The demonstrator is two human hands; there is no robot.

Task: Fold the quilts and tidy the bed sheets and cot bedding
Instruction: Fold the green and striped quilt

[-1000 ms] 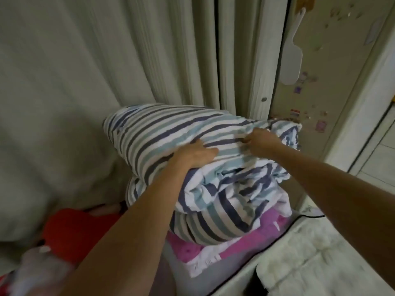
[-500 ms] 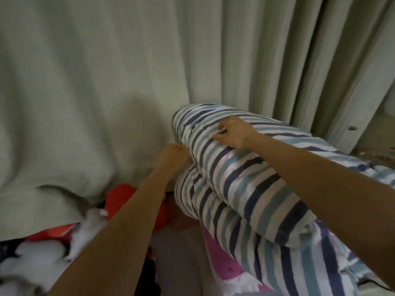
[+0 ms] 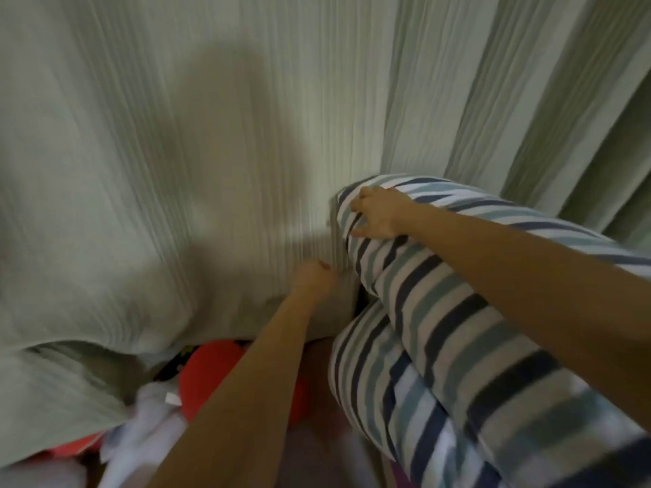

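left hand point(image 3: 313, 280) dropped off striped quilt point(image 3: 440, 311) | toward curtain point(image 3: 211, 153)

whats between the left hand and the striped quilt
In the head view, a narrow strip of pale green curtain shows between the left hand and the striped quilt; nothing else lies there.

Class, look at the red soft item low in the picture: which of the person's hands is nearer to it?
Left. The left hand sits by the curtain, just above the red soft item. The right hand rests higher, on the striped quilt.
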